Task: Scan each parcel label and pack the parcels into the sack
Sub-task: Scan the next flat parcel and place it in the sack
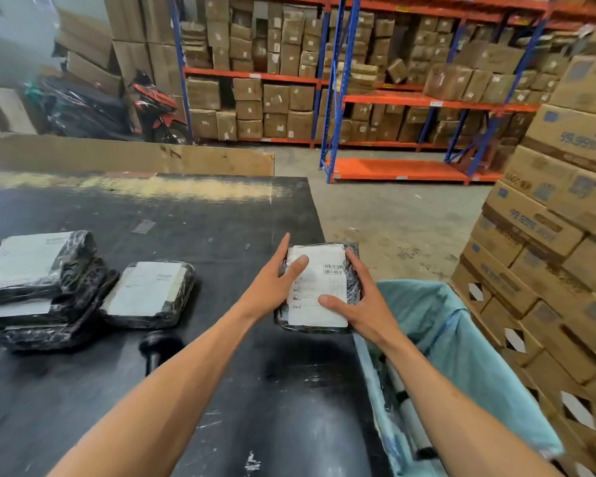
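Parcel [319, 287] label-up at 3 o'clock edge of surface [193, 228], beside sack [461, 342] mouth. Left hand [272, 284] and right hand [362, 304] grip parcel w/ fingers wrapped on both sides. Risk: slick wrap slips, parcel drops between surface and sack rim. Scanner [157, 349] at 7 o'clock; other parcels [49, 287] at 9. Open room toward 12.

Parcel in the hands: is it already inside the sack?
No. The parcel is held by the left hand and right hand at the table edge, beside the blue sack.
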The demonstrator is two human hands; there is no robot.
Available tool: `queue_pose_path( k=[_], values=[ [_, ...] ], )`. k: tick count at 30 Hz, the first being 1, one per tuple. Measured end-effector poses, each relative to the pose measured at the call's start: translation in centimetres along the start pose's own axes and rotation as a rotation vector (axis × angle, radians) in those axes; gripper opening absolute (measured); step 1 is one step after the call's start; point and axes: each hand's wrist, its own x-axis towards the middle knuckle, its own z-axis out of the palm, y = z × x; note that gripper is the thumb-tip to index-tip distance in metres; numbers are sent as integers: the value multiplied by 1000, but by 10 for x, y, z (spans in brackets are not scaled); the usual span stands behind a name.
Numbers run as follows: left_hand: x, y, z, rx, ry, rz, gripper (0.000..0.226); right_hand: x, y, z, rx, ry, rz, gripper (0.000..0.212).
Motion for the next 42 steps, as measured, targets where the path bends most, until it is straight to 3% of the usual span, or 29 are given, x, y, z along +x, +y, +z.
queue_pose_path(
  k=[2,5,9,12,15,19,26,33,38,42],
  values=[
    [15,-5,34,62,-36,-55,87,-6,19,-38,-6,39,35,106],
    [32,-22,80,251,-23,-107,82,-13,50,-95,-22,68,90,105],
    [36,-60,134,523,-135,-129,83,-25,92,-148,-6,40,203,104],
    [32,-85,167,749,-197,-45,85,-38,132,-165,27,25,323,112],
    [34,-97,179,971,-166,38,81,-51,174,-168,-6,-95,455,121],
    [36,-101,181,1058,-166,21,77,-69,221,-147,-72,-305,641,140],
    [35,-104,180,1128,-193,1,84,-104,275,-94,-99,-433,863,135],
    [36,-110,181,1160,-178,21,84,-128,300,-85,-194,-509,877,126],
    [35,-108,182,1167,-192,9,84,-120,309,-59,-825,-846,824,121],
    [36,-104,182,1175,-204,-4,83,-128,312,-46,-1004,-1030,574,108]
  ],
)
